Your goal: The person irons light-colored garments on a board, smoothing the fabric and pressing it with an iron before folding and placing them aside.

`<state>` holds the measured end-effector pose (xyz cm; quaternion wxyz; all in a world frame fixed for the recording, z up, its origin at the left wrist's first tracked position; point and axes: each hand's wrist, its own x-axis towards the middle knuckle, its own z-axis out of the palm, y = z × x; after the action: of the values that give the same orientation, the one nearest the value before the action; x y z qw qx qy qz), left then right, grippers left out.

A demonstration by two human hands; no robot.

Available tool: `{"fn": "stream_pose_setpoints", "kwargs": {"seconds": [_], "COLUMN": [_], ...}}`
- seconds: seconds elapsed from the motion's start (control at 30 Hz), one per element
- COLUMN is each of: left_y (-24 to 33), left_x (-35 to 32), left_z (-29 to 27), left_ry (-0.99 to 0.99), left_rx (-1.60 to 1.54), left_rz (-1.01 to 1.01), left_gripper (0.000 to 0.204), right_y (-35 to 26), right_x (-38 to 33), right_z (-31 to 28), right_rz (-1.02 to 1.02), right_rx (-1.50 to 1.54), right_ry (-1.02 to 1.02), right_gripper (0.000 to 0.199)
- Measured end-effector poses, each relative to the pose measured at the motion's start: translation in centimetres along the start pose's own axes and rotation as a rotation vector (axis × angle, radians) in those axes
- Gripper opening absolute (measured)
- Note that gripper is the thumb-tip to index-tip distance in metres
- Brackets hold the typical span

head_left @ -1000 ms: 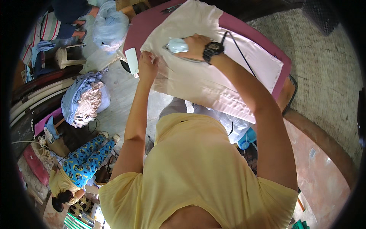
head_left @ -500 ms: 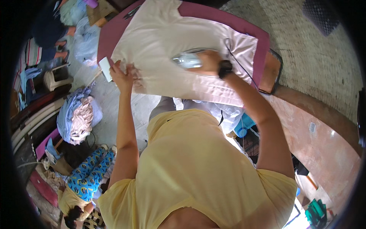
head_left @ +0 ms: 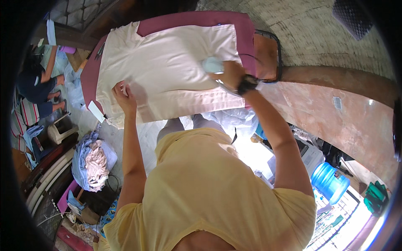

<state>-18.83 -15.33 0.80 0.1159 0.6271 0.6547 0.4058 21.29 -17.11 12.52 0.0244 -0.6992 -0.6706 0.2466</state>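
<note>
A cream garment [head_left: 167,58] lies spread over a maroon-covered ironing board [head_left: 188,17] in front of me. My right hand [head_left: 233,75] is wrapped round the handle of an iron [head_left: 212,65], smeared by motion over the garment's right part. The iron's cord [head_left: 251,57] runs off to the right. Over the garment's left part is my left hand [head_left: 124,97], its fingers curled together with a small pale bit showing between them. Whether that is a fold of cloth, I cannot tell. By the board's near left edge a flat white piece [head_left: 96,111] sticks out.
Left on the floor sits a bundle of blue and pink clothes [head_left: 94,163], with a small stool [head_left: 60,129] beyond it. Another person [head_left: 35,85] is at the far left. A blue water bottle [head_left: 330,183] lies right of me; a low wall [head_left: 318,98] curves along the right.
My left hand has gone from spread fingers to curled ones. The iron still moves in my right hand. My view has shifted, so the board appears further left and more of the right side shows.
</note>
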Motion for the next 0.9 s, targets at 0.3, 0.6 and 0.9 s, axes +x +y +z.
{"fn": "stream_pose_setpoints", "kwargs": {"seconds": [0.3, 0.6, 0.9], "left_y": [17.7, 26.5, 26.3], "left_x": [-1.2, -15.6, -16.2], "left_z": [13.1, 20.7, 20.6], "left_ry": [-0.472, -1.045, -0.926], "left_rx": [-0.277, 0.071, 0.159], "left_rz": [0.410, 0.962, 1.068], "left_gripper": [0.031, 0.047, 0.032], "right_y": [19.0, 21.8, 19.7], "right_x": [0.6, 4.1, 5.1], "right_z": [-9.8, -4.1, -4.5], "right_rz": [0.586, 0.508, 0.290], "right_rx": [0.034, 0.150, -0.330], "right_ry": [0.384, 0.516, 0.861], "right_gripper": [0.081, 0.084, 0.082]}}
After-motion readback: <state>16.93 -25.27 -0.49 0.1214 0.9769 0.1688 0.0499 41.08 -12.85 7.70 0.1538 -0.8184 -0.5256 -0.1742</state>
